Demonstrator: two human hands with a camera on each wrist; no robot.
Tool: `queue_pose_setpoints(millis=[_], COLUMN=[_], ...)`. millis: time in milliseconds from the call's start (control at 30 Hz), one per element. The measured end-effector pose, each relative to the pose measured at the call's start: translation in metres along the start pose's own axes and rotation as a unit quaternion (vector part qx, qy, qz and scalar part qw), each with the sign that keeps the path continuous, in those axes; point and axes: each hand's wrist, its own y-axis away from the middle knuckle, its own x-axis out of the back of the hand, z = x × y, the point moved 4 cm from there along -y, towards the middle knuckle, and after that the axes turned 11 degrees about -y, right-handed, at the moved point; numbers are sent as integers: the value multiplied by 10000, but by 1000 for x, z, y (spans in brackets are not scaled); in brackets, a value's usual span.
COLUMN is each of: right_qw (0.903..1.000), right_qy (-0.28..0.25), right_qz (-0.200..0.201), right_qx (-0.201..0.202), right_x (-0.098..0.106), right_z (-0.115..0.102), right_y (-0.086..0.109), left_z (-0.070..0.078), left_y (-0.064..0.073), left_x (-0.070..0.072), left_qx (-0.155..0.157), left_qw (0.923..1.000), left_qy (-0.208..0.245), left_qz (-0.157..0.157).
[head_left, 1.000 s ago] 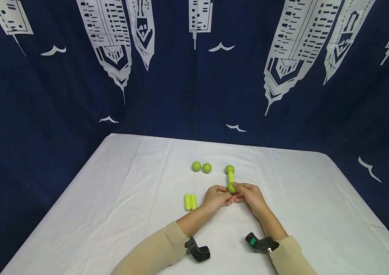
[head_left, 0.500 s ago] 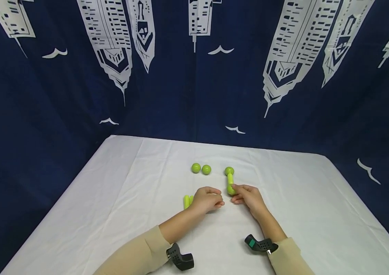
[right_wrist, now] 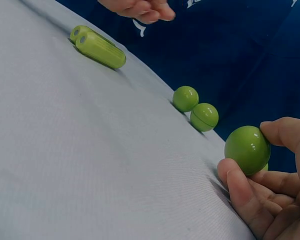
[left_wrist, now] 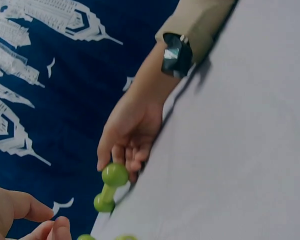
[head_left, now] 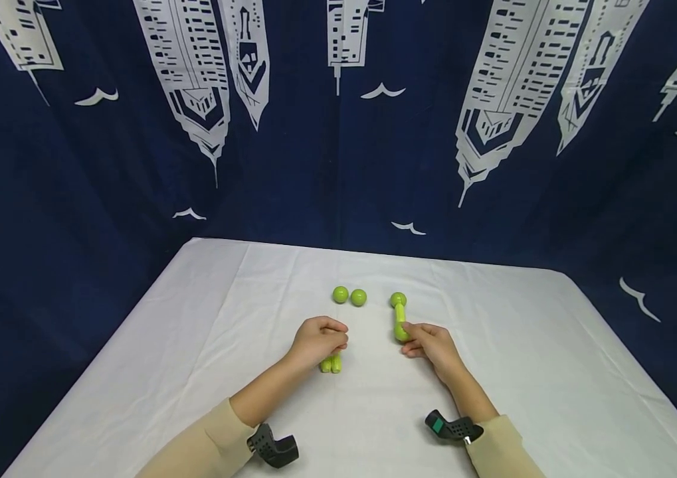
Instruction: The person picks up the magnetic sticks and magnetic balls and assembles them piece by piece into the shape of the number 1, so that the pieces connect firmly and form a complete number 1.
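Note:
My right hand (head_left: 436,350) pinches the near ball of a small green dumbbell (head_left: 400,314), two balls joined by a light green rod. In the right wrist view, the thumb and fingers press that ball (right_wrist: 247,150) from its sides. My left hand (head_left: 317,341) hovers over two light green rods (head_left: 331,364) lying side by side, and hides their far ends. Its fingers bend loosely, with nothing visible between them in the left wrist view. The rods show dark round spots on their end faces in the right wrist view.
Two loose green balls (head_left: 349,296) sit close together farther back on the white tablecloth (head_left: 242,299). Behind the table hangs a dark blue curtain (head_left: 326,166) with white building prints. Each wrist carries a black camera mount (head_left: 275,448).
My left hand has let go of the dumbbell's near end and moved left, over the two rods. The right hand keeps its pinch on the dumbbell, nearly still.

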Motion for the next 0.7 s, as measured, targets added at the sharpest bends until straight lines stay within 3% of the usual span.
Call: queue_pose_setpoints(millis=[200, 333, 467, 700], right_qw=[9999, 9996, 9989, 10000], right_qy=[10, -26, -74, 33], right_qz=[-103, -177, -220, -81], right_qx=[13, 223, 412, 21], right_x=[-2, -1, 2, 2], right_z=[4, 3, -1, 2], right_y=[2, 2, 0, -4], left_z=[-20, -30, -35, -45], left_y=[6, 6, 2, 1], left_x=[27, 32, 29, 23], left_qx=[88, -5, -249, -230], left_qw=[9953, 9908, 9845, 9807], left_qy=[-620, -914, -1335, -1705], left_qz=[734, 1003, 1111, 930])
